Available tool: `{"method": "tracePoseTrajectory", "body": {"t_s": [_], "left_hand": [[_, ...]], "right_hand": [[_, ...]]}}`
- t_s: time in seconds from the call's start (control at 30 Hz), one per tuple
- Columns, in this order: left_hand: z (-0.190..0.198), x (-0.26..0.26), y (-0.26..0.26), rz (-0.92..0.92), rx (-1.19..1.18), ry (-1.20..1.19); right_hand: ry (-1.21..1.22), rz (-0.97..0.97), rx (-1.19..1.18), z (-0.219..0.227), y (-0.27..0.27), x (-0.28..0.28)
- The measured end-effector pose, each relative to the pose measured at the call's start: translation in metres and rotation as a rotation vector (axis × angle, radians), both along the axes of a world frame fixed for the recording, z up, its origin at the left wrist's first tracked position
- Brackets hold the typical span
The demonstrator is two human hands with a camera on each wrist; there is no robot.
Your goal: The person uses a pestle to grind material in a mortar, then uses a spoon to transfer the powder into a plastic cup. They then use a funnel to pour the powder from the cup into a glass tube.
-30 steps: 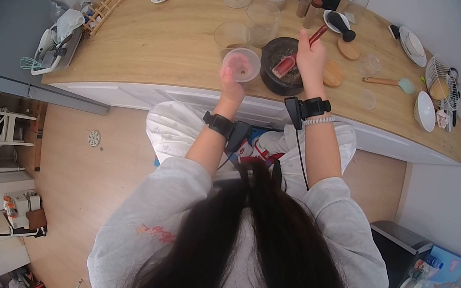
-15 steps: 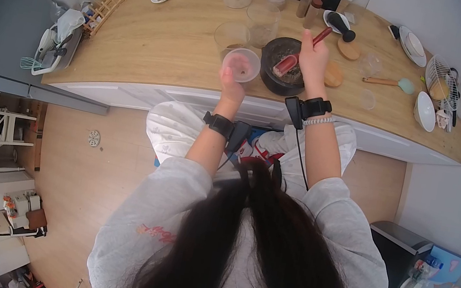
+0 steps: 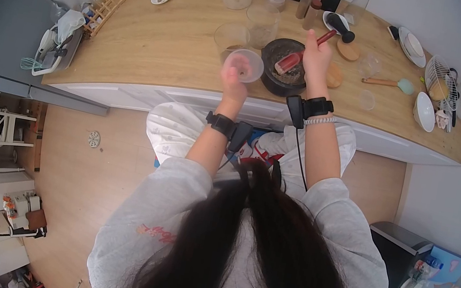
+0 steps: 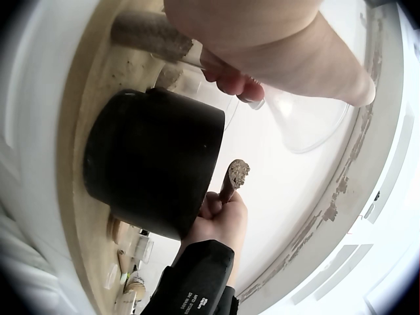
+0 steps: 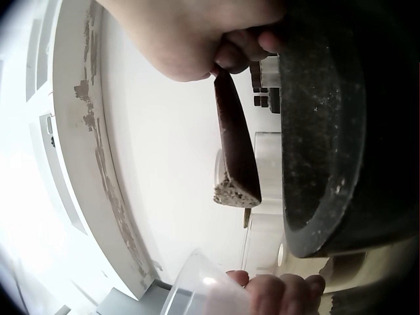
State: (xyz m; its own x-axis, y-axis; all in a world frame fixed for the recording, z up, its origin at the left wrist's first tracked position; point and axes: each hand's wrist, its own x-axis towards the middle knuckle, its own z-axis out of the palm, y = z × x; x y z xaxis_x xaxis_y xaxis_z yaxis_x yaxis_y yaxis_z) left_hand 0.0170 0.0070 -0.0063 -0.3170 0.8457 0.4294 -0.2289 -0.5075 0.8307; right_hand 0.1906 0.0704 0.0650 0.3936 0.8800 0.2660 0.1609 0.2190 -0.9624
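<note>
A translucent plastic cup (image 3: 250,62) is held by my left hand (image 3: 232,87), fingers wrapped round its side, just left of the black mortar (image 3: 277,86). My right hand (image 3: 316,67) grips the handle of a dark red scoop (image 3: 288,63). The scoop overlaps the mortar's opening in the head view; the right wrist view shows its blade (image 5: 239,144) above the rim, loaded with coarse greyish crumbs (image 5: 235,194). Dark residue coats the mortar's inner wall (image 5: 315,125). The cup's mouth (image 5: 203,282) tilts towards the scoop's side.
Clear glass containers (image 3: 261,24) stand behind the mortar. Wooden lids (image 3: 348,50) lie to its right, near a black pestle (image 3: 341,27) on a white plate. Farther right are a spatula (image 3: 396,84) and a white bowl (image 3: 425,111). Brown-capped spice tubes (image 3: 312,11) stand at the back.
The right hand has shifted slightly right with the scoop. The cup in the left hand has moved a little right, closer to the mortar.
</note>
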Motion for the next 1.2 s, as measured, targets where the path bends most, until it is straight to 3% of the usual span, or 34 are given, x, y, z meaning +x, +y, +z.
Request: {"method": "tracePoseTrajectory", "body": {"t_s": [0.27, 0.47, 0.73, 0.83, 1.2], "left_hand": [[0.028, 0.007, -0.01, 0.034, -0.032, 0.15], [0.016, 0.012, -0.006, -0.018, -0.023, 0.169], [0.02, 0.019, -0.004, 0.044, -0.003, 0.251], [0.019, 0.02, -0.003, 0.036, -0.003, 0.258], [0.021, 0.021, -0.004, 0.019, 0.012, 0.21]], "right_hand": [[0.119, 0.018, -0.066, 0.003, 0.0, 0.001], [0.177, 0.013, -0.091, 0.008, -0.002, 0.0], [0.255, 0.009, -0.118, 0.011, 0.0, -0.001], [0.358, 0.115, -0.101, 0.012, -0.005, -0.001], [0.393, 0.452, -0.044, 0.014, -0.022, 0.003]]}}
